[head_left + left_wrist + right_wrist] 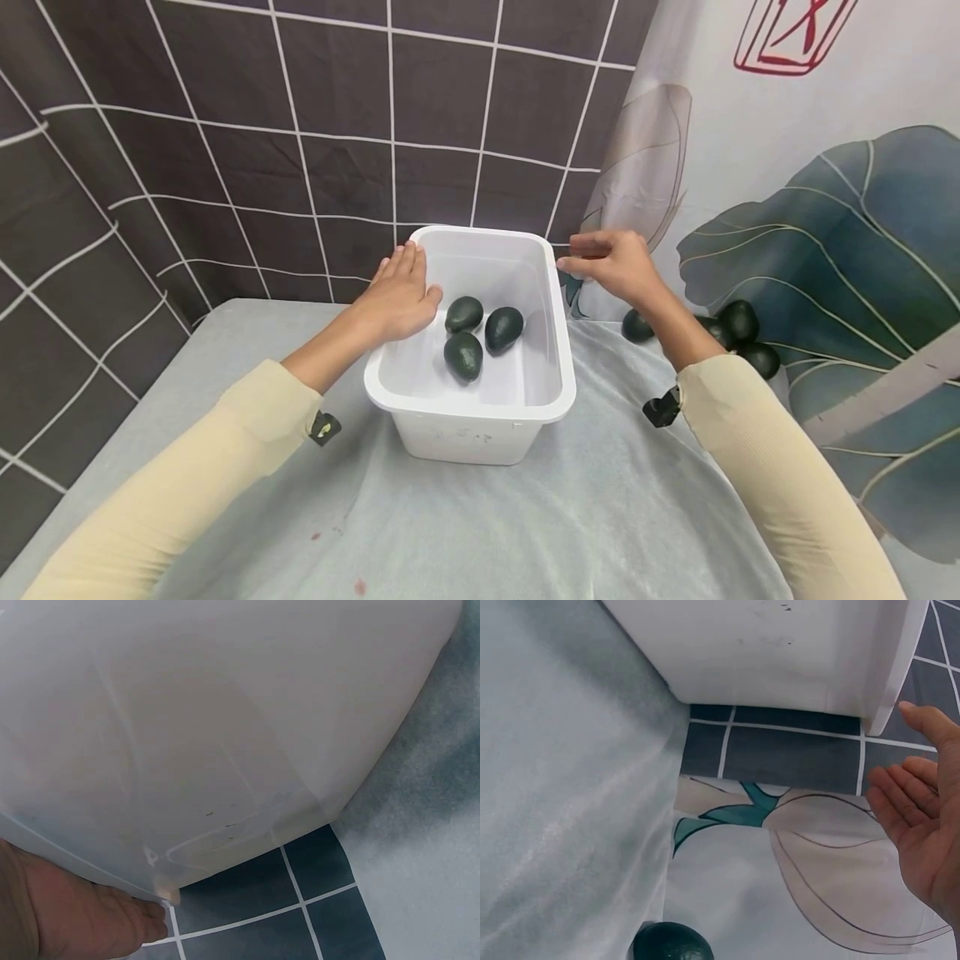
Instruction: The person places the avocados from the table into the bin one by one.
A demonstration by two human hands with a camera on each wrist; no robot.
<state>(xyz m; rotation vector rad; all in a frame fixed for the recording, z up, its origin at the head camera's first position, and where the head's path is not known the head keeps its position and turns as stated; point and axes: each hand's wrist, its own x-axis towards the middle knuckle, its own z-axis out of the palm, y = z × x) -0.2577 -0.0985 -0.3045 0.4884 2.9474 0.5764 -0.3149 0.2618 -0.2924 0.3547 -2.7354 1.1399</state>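
Observation:
A white plastic tub (pixel 468 433) stands on the cloth-covered table, and three dark green avocados (pixel 462 357) lie on its floor. My left hand (pixel 397 296) rests flat over the tub's left rim with its fingers straight; the left wrist view shows that hand (pixel 90 919) along the tub's edge. Just off the right rim is my right hand (pixel 611 262), its fingers lightly bent and holding nothing. In the right wrist view the thumb of this hand (pixel 922 840) is close to the rim; whether it touches I cannot tell.
Several more avocados (pixel 738 321) sit on the table to the right, partly behind my right forearm. A pale grey-green cloth (pixel 300 517) covers the table. Behind the tub hangs a dark curtain (pixel 337 167) with white grid lines, beside a leaf-printed one (pixel 810 225).

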